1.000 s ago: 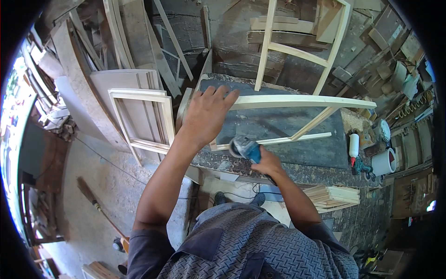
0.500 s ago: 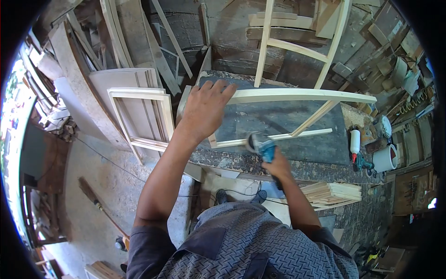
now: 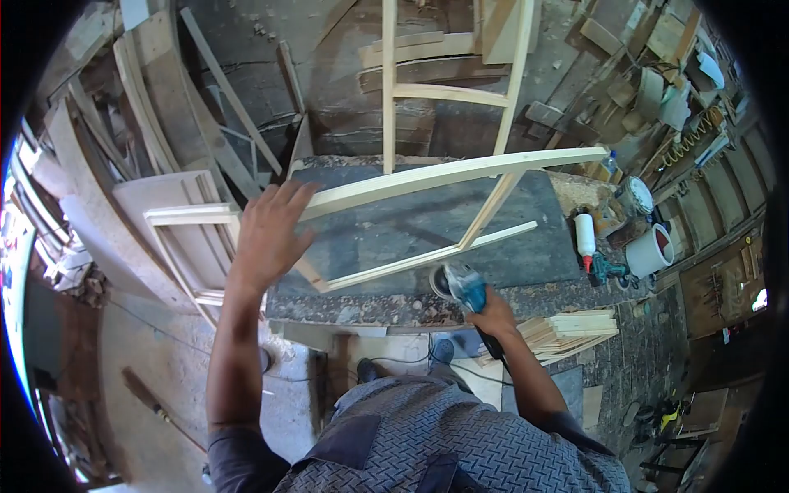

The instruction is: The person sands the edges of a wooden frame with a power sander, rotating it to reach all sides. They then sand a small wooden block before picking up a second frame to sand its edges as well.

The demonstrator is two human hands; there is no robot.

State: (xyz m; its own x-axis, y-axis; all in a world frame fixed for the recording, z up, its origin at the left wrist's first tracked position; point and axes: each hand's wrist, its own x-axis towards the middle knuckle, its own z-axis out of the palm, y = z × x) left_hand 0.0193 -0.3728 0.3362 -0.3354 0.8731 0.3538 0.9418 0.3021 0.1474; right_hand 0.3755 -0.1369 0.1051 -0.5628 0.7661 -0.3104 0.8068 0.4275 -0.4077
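A pale wooden frame (image 3: 460, 171) with a long curved rail rests over the dark bench top (image 3: 394, 205). My left hand (image 3: 273, 232) is on the left end of that rail, its fingers curled over the top and partly hidden. Wrapped round a blue angle grinder (image 3: 465, 287) is my right hand (image 3: 493, 314). The grinder's disc is near the bench's front edge, just below the frame's thin lower strip and apart from it.
On the bench's right end are a white bottle (image 3: 584, 237), a teal power tool (image 3: 606, 269) and a white bucket (image 3: 649, 251). A ladder-like wooden frame (image 3: 450, 92) rises behind. Stacked wood pieces (image 3: 567, 333) lie below the bench; another frame (image 3: 191, 215) leans at left.
The view has shifted, and the frame now appears tilted, its left end lower. My right hand has drawn the grinder off the lower strip toward the bench's front edge.
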